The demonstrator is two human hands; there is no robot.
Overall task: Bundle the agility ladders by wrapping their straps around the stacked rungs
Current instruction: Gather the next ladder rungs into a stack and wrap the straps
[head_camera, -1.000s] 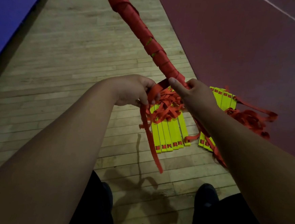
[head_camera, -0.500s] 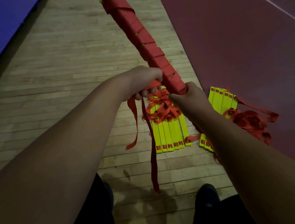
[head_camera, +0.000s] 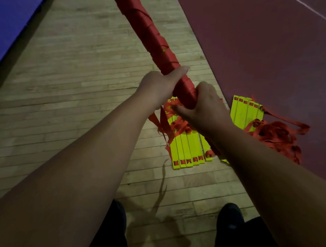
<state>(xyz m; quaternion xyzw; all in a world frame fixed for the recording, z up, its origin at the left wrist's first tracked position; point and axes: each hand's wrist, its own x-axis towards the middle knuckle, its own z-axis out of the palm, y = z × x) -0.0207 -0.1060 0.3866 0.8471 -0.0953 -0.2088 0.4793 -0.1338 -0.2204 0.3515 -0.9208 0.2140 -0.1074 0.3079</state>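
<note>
Gripping wrapped bundle [head_camera: 146, 30], hands [head_camera: 157, 87] [head_camera: 204, 105] adjacent, forearm [head_camera: 253, 154] partly covering ladders [head_camera: 187, 144]

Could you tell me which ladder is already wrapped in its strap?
The held ladder, gripped by left hand and right hand; the nearer floor ladder and farther floor ladder show bare yellow rungs.

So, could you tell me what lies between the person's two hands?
Head view: just a short stretch of the red-wrapped bundle, which the left hand and the right hand both grip.
</note>
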